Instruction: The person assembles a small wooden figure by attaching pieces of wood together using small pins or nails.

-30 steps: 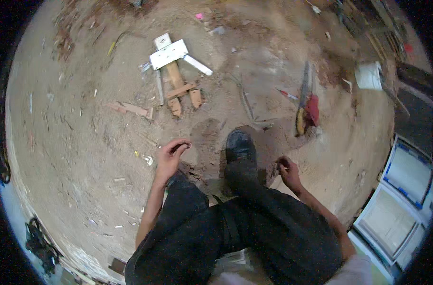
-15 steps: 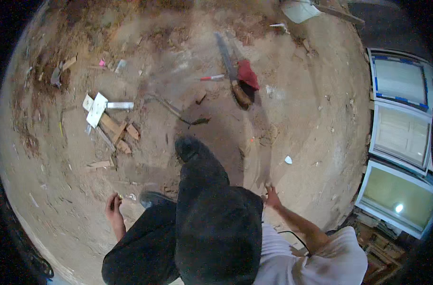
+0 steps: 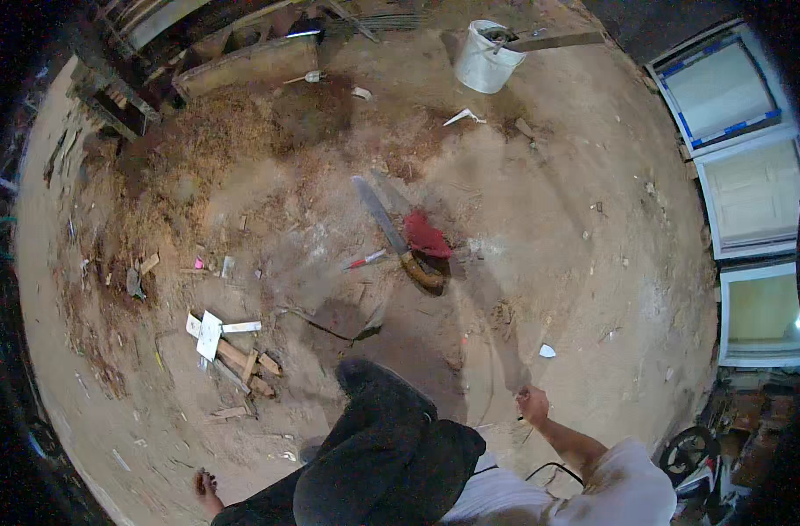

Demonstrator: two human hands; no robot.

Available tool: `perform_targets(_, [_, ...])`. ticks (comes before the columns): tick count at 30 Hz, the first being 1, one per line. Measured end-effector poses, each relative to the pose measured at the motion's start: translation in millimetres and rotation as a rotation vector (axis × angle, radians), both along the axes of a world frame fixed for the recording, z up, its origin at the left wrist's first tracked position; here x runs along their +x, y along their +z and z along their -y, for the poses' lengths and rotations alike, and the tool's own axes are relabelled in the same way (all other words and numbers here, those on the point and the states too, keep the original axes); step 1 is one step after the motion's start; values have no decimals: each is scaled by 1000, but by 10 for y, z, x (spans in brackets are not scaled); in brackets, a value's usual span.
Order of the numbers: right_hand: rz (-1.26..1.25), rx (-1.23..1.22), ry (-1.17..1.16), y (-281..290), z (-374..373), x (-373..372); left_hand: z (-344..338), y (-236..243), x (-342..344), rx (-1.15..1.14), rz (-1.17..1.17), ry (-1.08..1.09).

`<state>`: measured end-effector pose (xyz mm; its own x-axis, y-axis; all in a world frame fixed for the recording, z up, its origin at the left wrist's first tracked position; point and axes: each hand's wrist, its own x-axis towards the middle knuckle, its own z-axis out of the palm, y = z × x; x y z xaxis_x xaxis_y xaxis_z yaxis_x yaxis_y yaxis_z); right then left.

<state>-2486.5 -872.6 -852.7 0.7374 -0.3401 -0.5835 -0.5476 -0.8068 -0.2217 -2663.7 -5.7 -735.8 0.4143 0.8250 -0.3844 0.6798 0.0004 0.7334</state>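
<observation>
My left hand (image 3: 205, 485) hangs low over the dirt floor at the lower left, fingers loosely curled and apart, with nothing seen in them. My right hand (image 3: 532, 403) is at the lower right with its fingers drawn together. A small dark bit shows beneath them, too small to name. Just beyond that hand lies a white chip (image 3: 547, 351). Farther ahead rests a long-bladed tool (image 3: 384, 219) with a curved wooden handle. Touching it is a red cloth-like piece (image 3: 426, 235), and a red-and-white pen-shaped stick (image 3: 365, 259) lies beside it.
Wood scraps (image 3: 242, 359) and a white plate-like piece (image 3: 210, 335) lie to the left. A white bucket (image 3: 488, 60) stands at the far right of centre. Framed panes (image 3: 755, 171) line the right side; a wooden box (image 3: 251, 66) sits at the far left.
My view has tilted up, bringing the bucket and wooden box into sight. The floor things now sit lower in view. My right hand's fingers have drawn together.
</observation>
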Motion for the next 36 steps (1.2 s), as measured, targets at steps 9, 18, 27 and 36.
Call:
perform_targets(9, [60,284,-167,-288,94,-89,483,1630,2441,264,104,-471])
perform_targets(18, [325,526,148,-157,-439,578,1816,1397,3321,545,147,-948])
perform_targets(27, [120,508,41,183,-743,641,2008,1470,3547,304,113,-1079])
perform_targets(36, [-34,567,-132,23,-937,-537,2212,1630,3747,336,313,-1132])
